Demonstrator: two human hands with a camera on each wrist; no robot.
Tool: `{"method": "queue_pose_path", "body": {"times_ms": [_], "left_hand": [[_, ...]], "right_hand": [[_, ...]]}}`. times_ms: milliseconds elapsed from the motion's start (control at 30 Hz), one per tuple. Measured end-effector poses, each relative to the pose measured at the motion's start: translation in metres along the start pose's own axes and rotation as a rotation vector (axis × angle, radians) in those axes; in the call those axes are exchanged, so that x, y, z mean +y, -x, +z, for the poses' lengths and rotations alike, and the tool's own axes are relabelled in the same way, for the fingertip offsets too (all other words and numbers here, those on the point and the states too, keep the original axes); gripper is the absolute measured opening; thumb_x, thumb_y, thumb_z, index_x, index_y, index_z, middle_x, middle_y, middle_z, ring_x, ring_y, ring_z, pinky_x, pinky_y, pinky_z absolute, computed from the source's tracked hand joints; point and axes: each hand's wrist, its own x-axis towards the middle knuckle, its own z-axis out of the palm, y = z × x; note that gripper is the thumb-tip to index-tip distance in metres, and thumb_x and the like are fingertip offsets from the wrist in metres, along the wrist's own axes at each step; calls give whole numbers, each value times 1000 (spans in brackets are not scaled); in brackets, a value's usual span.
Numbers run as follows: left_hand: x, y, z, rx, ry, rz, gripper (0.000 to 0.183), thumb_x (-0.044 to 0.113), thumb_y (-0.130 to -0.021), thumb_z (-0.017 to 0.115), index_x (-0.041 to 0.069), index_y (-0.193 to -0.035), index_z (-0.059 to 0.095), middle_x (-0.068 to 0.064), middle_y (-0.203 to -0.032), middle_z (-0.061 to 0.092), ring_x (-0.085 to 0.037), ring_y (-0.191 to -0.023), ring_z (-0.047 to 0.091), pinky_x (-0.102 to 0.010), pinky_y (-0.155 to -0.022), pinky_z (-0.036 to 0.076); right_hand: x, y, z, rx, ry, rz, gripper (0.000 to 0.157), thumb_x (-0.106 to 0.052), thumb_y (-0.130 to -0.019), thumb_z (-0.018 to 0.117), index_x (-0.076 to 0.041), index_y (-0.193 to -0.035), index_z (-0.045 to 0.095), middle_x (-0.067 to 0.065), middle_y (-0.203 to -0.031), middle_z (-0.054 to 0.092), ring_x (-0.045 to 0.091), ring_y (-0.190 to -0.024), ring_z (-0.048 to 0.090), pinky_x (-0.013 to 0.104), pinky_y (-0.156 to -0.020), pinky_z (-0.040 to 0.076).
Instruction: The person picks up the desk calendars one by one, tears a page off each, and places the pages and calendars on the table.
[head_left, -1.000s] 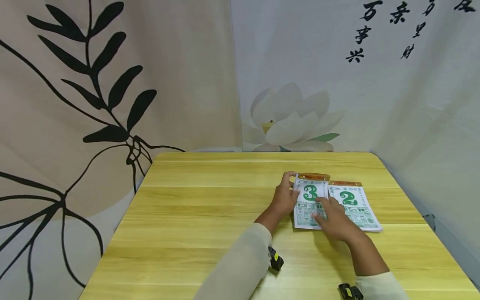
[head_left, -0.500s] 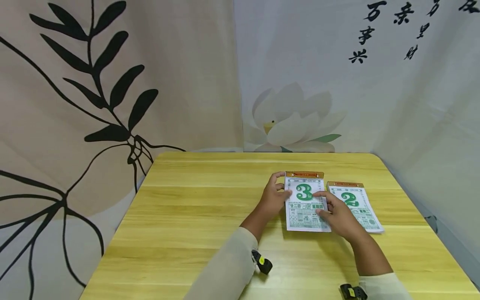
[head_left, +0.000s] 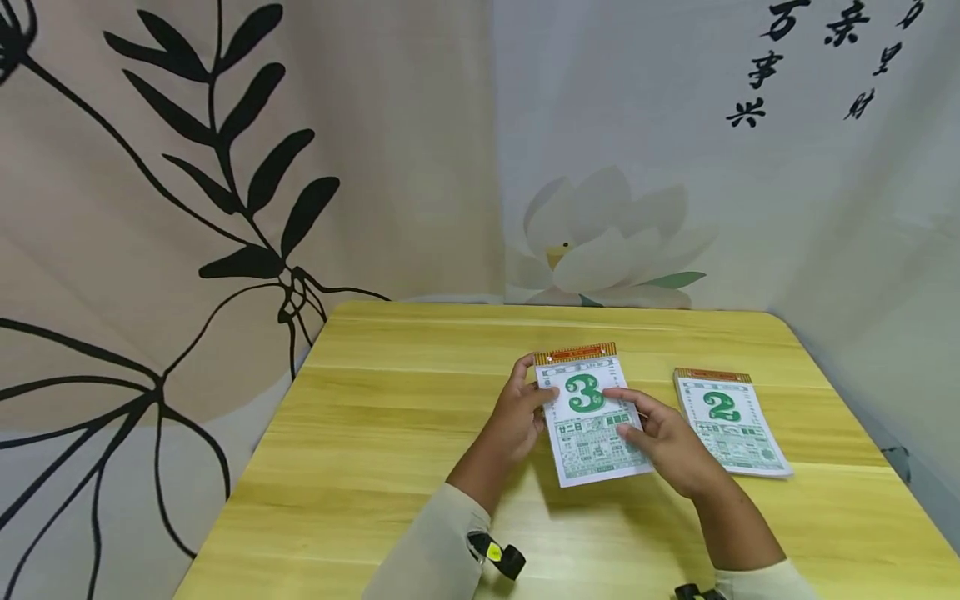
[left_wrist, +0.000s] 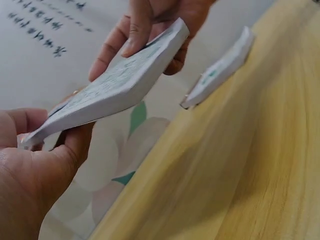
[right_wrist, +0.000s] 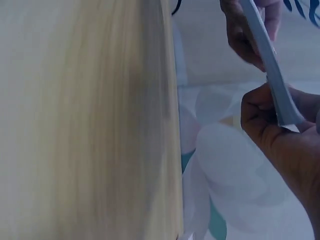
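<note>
Fingers [head_left: 636, 398] of left hand [head_left: 516, 418] and right hand [head_left: 673, 448] grip the "3" calendar [head_left: 588, 446] by its side edges above the table [head_left: 375, 475].

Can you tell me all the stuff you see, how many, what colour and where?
Calendar pad marked 3: 1, white and green, red-orange top, held above the table
Calendar pad marked 2: 1, same colours, lying on the table's right
Table: 1, yellow wood, under the pads
Backdrop panels: 2, beige and whitish, behind the table
Plant print: 1, black, left panel
Lotus print: 1, pale, right panel
Chinese characters: at least 7, black, upper right
Wrist cameras: 2, black, at the wrists
Sleeves: 2, pale, on the arms
Left hand, right hand: 2, holding pad 3
</note>
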Motion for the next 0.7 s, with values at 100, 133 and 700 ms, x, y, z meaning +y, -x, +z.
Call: {"method": "queue_pose_path", "body": {"times_ms": [100, 133, 700], "left_hand": [[2, 7, -6, -28, 87, -2, 40, 15, -117, 48, 18, -157, 42, -12, -142, 65, -22, -120, 75, -35, -98, 65], [3, 9, -8, -32, 105, -6, 39, 22, -119, 46, 16, -157, 42, -12, -144, 65, -22, -124, 74, -35, -100, 64], [27, 19, -16, 71, 144, -109, 71, 65, -114, 37, 7, -152, 53, -8, -132, 74, -22, -121, 77, -35, -96, 65]], "right_hand": [[-6, 0, 10, -32, -22, 15, 50, -4, -114, 53, -2, -163, 43, 36, -145, 59, 16, -107, 78, 32, -85, 67], [-7, 0, 12, -37, -22, 14, 49, -3, -114, 53, -2, -162, 43, 36, -144, 60, 17, -107, 79, 33, -85, 67], [-21, 3, 57, 204, 346, -71, 57, -5, -105, 72, -8, -158, 52, 21, -155, 44, 28, -120, 64, 37, -90, 61]]}}
